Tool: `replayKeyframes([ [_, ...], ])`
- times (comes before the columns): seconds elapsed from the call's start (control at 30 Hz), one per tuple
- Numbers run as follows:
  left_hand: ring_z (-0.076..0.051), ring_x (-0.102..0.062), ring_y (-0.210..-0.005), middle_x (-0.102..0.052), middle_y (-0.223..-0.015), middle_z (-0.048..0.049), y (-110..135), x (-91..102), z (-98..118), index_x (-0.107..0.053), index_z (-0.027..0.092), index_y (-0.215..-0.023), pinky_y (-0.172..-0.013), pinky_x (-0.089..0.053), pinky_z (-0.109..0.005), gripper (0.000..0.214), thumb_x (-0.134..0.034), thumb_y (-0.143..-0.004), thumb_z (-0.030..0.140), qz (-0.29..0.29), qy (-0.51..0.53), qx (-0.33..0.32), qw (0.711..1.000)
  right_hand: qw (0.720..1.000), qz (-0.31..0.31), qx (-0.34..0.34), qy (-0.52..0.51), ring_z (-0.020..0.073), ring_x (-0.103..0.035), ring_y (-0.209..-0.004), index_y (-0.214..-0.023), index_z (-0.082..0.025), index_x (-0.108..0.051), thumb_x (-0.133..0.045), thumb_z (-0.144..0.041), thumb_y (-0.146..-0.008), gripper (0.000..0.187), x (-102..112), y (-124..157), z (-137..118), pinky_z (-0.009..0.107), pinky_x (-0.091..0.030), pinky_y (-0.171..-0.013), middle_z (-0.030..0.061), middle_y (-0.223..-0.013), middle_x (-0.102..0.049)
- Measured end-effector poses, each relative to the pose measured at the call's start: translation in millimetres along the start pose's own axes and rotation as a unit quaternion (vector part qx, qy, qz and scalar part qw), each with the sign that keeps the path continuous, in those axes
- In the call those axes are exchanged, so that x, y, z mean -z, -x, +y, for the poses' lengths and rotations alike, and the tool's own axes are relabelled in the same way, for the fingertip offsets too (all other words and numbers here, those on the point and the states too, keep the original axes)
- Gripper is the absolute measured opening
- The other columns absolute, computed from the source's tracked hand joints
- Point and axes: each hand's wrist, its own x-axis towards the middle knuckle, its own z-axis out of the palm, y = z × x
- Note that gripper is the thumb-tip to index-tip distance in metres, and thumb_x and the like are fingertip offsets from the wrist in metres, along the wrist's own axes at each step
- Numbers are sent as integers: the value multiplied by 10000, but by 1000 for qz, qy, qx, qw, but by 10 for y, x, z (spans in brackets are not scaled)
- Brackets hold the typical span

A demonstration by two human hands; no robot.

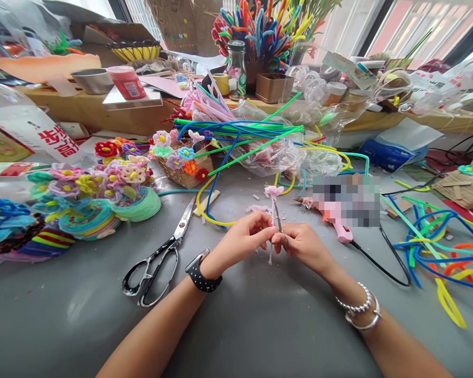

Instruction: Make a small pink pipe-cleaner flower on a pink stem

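Observation:
Between my hands, above the grey table, a pale pink pipe-cleaner flower (274,191) stands upright on its stem. My left hand (256,231) pinches that stem, its fingertips close to those of the other hand. My right hand (299,241) is closed around a small pair of scissors (278,220), whose blades point up along the stem under the petals. Most of the scissors' handle is hidden by the fingers. Pale pink fluff clippings (259,209) lie on the table just behind my left hand.
Large black-handled scissors (161,257) lie to the left, near several finished flower baskets (136,202). On the right are a pink glue gun (342,231) with its black cord and a tangle of loose pipe cleaners (437,247). Green and blue pipe cleaners (240,128) are heaped behind.

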Motion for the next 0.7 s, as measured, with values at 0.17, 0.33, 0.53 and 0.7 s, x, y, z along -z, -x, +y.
replayKeyframes([
  [0.17, -74, -467, -569, -478, -704, 13, 7, 0, 9, -465, 146, -765, -539, -405, -223, 167, -486, -772, 312, 11, -14, -4, 1000, 1000, 0, -1, 3, 74, -434, -415, -456, -146, -539, -360, -654, -735, 606, 12, 3, -25, 208, -329, -486, -19, -448, -471],
  [0.33, -77, -465, -574, -475, -710, 12, 7, 10, 24, -469, 143, -779, -544, -403, -227, 174, -486, -772, 316, 14, -10, -5, 1000, 1000, -3, -6, 0, 80, -441, -433, -460, -141, -550, -342, -676, -722, 630, 14, 0, -14, 208, -335, -489, -12, -461, -479],
  [0.53, -88, -480, -611, -482, -703, 9, 1, 7, 9, -471, 142, -785, -554, -414, -226, 171, -489, -772, 312, 5, 6, -6, 1000, 999, -29, 16, -1, 86, -467, -472, -533, -135, -597, -329, -692, -711, 643, 6, -8, 2, 202, -352, -476, 19, -587, -556],
  [0.7, -88, -489, -603, -485, -684, 14, 7, 3, 19, -464, 144, -764, -556, -413, -226, 162, -490, -771, 304, 1, 3, -2, 1000, 999, -40, 26, 5, 94, -479, -497, -568, -138, -605, -314, -686, -723, 640, 10, 1, -14, 202, -356, -482, 25, -617, -565],
])
